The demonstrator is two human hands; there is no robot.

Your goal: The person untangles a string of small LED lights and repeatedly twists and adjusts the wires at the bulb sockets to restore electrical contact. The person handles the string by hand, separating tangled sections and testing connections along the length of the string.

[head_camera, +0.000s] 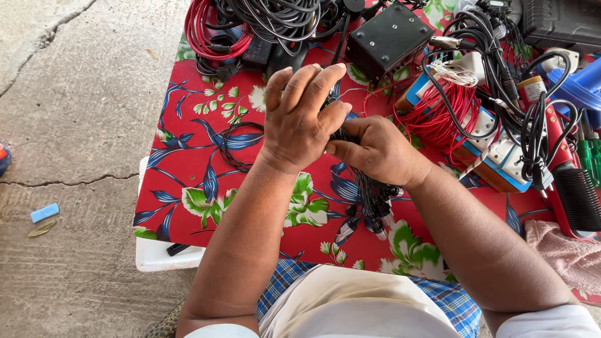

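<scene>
Two bare hands meet over a tabletop [188,188] draped in red floral cloth, working a bundle of thin black wires [369,194]. The right hand [375,150] is closed around the bundle near its top, thumb pressed along it; the left hand [300,116] arches over the upper end, its grip half open, fingers curled against the strands but seemingly not clamped. The bundle hangs from the right fist toward the person's lap, ending in a cluster of small plugs [369,222] just above the cloth.

The wires look light, limp and prone to tangling; a hold on the gathered middle, as the right hand has it, should keep the strands together, while the plug ends appear the more delicate part.

Around the hands lies a crowd of gear: a black box [388,37] studded with screws just beyond the fingers, a red cable coil [206,31] at upper left, a red wire skein [432,116] resting on a blue and white power strip [501,156], and a small jar [532,87] with a pale label, its print too small to make out. A red-handled brush [573,188] sits at the right edge. A blue eraser-like block [45,213] lies on the concrete floor [69,125].
</scene>
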